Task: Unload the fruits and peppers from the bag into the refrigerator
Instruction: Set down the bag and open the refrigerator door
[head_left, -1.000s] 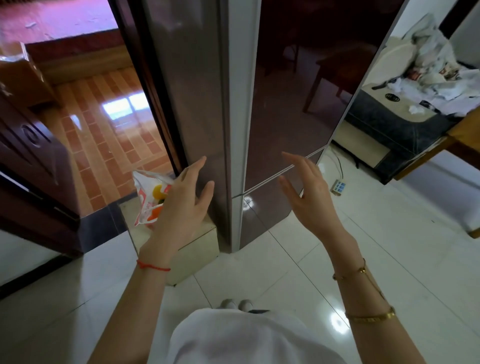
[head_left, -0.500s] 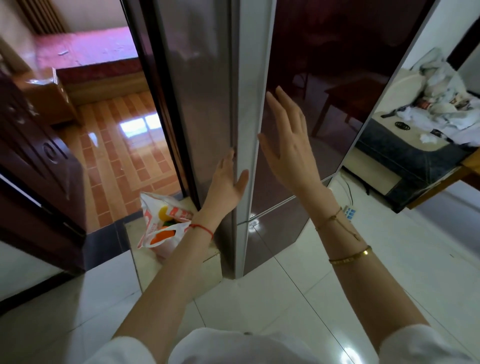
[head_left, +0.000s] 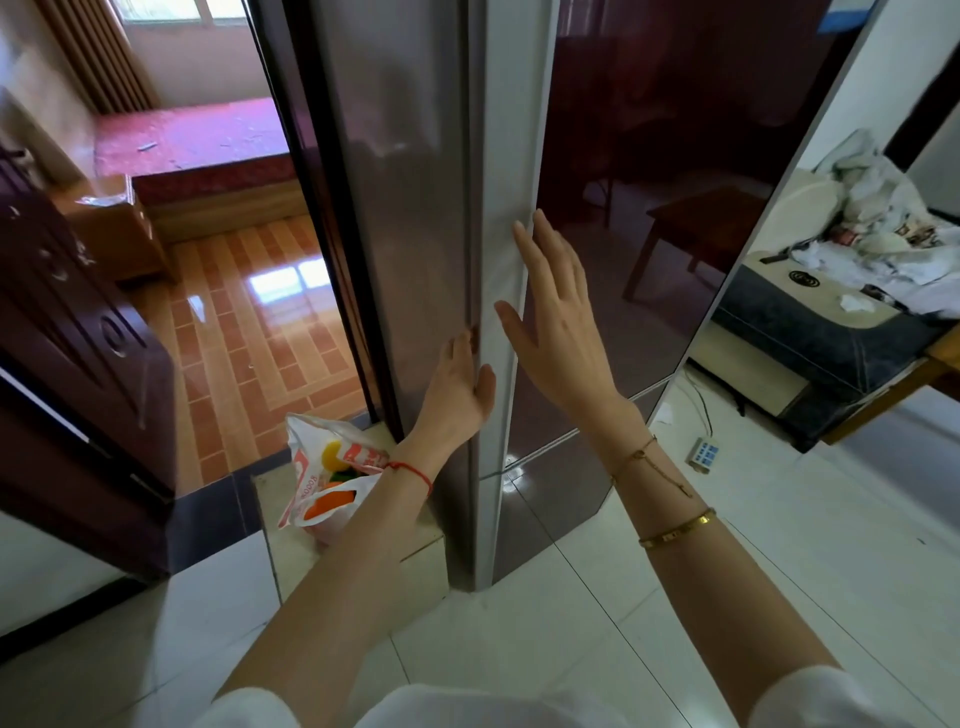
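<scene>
Head view: bag is sitting on a low tiled ledge just left of the refrigerator, orange and yellow produce showing through its mouth. Refrigerator doors are standing closed. Left hand is resting against the door's pale edge strip, fingers tucking into the seam; whether they are gripping it, cannot tell. Right hand is lying flat and released on the dark door front, fingers straight. Power strip is lying on the white floor nearby.
</scene>
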